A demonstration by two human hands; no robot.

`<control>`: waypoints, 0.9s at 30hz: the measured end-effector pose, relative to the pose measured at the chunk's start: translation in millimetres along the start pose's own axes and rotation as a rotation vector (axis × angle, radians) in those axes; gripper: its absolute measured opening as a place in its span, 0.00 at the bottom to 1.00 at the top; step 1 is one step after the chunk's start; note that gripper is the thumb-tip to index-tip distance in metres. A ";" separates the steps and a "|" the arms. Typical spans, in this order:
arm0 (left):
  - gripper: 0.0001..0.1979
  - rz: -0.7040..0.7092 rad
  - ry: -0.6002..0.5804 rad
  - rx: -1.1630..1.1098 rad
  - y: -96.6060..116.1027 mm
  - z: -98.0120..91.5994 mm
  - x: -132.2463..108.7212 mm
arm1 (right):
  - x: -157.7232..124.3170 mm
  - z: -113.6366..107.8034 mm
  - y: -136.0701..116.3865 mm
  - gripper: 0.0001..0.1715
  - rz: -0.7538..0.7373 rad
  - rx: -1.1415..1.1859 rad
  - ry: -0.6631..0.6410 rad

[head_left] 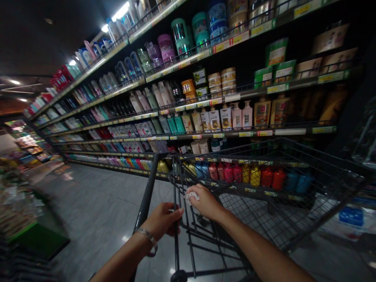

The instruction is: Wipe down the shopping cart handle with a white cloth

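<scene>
A: What are the two hands doing?

B: The left hand (166, 221) curls about a slim, dark metal bar (176, 254), its thumb lying across the front. I can't tell how firmly it holds on. The right hand (204, 199) is closed on a small, crumpled white tissue or cloth (192, 196); which of the two, I can't say.

A: Where is that white wad exactly?

B: At the right hand's fingertips, on the side toward the left hand and a little higher in view than it. The hands are near each other but apart.

A: And the bar belongs to what?

B: A dark grey wire shopping cart (326, 218). Its mesh basket spreads out beyond the right hand and to its right. A thick, dark tubular handle (147, 192) slants past just to the left of the left hand, and a silvery metal bracelet (147, 236) circles the left wrist.

A: What stands beyond the hands?

B: Long, dark store shelves (290, 132) packed with toiletries. On the bottom level, past the right hand, squat bottles show through the cart wires: blue (202, 170), pink (228, 172), yellow (255, 175), then red (266, 177).

A: Anything off to the sides?

B: Well left of the left hand, a blurred, green-sided display stand (35, 237) on the grey tiled floor (96, 196). Far right of the right hand, a white plastic pack with a blue label (351, 215).
</scene>
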State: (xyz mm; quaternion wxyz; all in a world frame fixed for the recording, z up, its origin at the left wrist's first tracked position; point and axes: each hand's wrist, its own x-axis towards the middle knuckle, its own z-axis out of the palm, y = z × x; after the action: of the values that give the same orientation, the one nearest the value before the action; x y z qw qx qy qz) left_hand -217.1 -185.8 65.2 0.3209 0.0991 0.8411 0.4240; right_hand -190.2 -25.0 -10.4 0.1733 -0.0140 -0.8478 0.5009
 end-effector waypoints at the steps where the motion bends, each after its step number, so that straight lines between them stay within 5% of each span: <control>1: 0.30 -0.002 0.010 0.000 0.0 0.0 0.1 | -0.3 -0.9 4.9 0.12 0.023 -0.041 -0.005; 10: 0.26 0.019 0.027 0.032 2.5 2.7 0.9 | 7.6 -3.6 24.2 0.10 0.143 -0.013 0.143; 18: 0.09 0.008 0.069 0.023 2.6 15.6 -12.0 | -13.2 7.7 11.7 0.09 0.144 0.202 0.100; 27: 0.04 -0.063 0.078 -0.090 -10.6 43.5 -31.7 | -44.2 -4.3 6.3 0.11 0.094 0.188 0.068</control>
State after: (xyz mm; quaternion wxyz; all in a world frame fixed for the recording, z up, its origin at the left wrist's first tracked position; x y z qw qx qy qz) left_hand -164.3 -178.0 52.4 0.3049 0.0414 0.8359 0.4546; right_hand -148.3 -27.0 -26.3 0.1788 -0.0543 -0.7893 0.5849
